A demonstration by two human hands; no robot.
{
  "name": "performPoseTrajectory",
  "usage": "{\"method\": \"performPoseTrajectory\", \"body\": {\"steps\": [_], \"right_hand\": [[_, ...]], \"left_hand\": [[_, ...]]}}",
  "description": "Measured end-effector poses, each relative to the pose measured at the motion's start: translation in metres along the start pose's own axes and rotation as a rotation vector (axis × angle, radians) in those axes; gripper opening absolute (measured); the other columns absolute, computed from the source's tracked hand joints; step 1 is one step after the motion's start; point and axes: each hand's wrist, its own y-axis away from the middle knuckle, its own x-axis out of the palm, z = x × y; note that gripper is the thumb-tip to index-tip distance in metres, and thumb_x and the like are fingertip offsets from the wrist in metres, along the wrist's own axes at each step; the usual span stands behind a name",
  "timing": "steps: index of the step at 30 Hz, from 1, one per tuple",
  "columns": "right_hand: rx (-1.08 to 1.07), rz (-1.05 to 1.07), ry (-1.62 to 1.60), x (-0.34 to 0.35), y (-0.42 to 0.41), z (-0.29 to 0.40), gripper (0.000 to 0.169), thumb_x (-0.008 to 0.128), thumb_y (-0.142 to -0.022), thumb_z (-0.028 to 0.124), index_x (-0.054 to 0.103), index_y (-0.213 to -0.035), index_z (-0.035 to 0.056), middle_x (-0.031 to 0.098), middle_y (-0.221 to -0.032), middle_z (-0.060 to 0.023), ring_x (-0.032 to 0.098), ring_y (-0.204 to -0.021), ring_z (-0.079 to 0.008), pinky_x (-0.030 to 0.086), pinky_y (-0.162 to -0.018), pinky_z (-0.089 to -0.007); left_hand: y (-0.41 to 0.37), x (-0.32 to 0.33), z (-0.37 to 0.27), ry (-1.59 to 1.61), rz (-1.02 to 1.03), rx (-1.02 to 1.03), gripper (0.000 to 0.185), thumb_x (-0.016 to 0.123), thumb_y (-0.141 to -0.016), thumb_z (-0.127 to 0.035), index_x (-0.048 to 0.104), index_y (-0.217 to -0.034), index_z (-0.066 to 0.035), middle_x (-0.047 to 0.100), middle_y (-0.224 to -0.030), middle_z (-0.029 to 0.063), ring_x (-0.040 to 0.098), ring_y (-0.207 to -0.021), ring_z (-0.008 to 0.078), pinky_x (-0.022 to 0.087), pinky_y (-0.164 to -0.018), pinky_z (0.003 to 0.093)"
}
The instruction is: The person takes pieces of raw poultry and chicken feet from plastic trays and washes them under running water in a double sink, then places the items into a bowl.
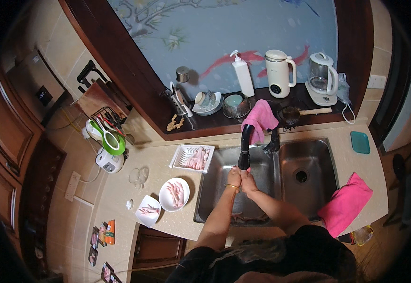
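My left hand point(234, 178) and my right hand point(248, 182) are close together under the black faucet head point(243, 161), over the left basin point(258, 198) of a steel double sink. A gold-coloured bangle point(232, 186) is on my left wrist. The faucet partly hides my fingers, so what they hold, if anything, cannot be made out. Several chicken feet point(249, 217) lie at the basin's near edge. Left of the sink, more pale chicken feet rest in a white plastic basket point(173, 161), a round white bowl point(163, 202) and a squarish white dish point(152, 222).
A pink cloth point(262, 116) hangs over the faucet; another point(348, 203) lies at the right counter edge. On the ledge behind stand a white pump bottle point(243, 76), a cream blender point(277, 72) and a glass kettle point(320, 76). A glass cup point(134, 175) sits at left.
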Motion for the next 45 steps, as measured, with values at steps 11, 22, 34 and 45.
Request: {"method": "performPoseTrajectory", "body": {"steps": [11,22,34,45], "right_hand": [[-0.138,0.074,0.345,-0.045,-0.008,-0.008,0.058,0.035,-0.08,0.056,0.059,-0.094,0.0058,0.061,-0.078,-0.0138,0.059,-0.071,-0.0273,0.044,-0.06,-0.0357],[0.198,0.197,-0.39,-0.022,-0.029,0.028,0.006,0.053,-0.078,0.015,0.051,-0.079,0.0103,0.051,-0.064,-0.0033,0.047,-0.047,-0.0135,0.037,-0.038,-0.0291],[-0.169,0.089,-0.053,-0.013,-0.047,0.004,0.012,0.058,-0.074,0.017,0.053,-0.08,0.0072,0.053,-0.068,-0.0031,0.05,-0.057,-0.0127,0.042,-0.051,-0.0292],[0.428,0.214,-0.566,-0.001,-0.053,-0.002,0.023,0.052,-0.08,0.029,0.053,-0.078,0.0062,0.05,-0.061,-0.004,0.048,-0.049,-0.0168,0.042,-0.044,-0.0286]], "left_hand": [[-0.006,0.023,-0.006,0.598,0.066,-0.698,0.031,0.038,-0.087,-0.036,0.054,-0.086,-0.01,0.058,-0.072,0.0036,0.055,-0.071,0.0199,0.046,-0.065,0.0373],[0.014,-0.005,0.021,0.58,0.038,-0.352,0.034,0.028,-0.09,-0.041,0.043,-0.108,-0.016,0.052,-0.103,0.0007,0.052,-0.093,0.0167,0.044,-0.071,0.0338],[0.018,0.01,0.041,-0.468,-0.089,0.216,0.026,0.04,-0.086,-0.022,0.051,-0.099,-0.003,0.058,-0.077,0.0141,0.055,-0.063,0.0289,0.042,-0.056,0.0352],[0.053,-0.007,0.032,-0.899,-0.192,0.486,0.03,0.039,-0.085,-0.026,0.053,-0.075,-0.002,0.054,-0.059,0.0087,0.051,-0.05,0.0208,0.04,-0.051,0.0323]]}}
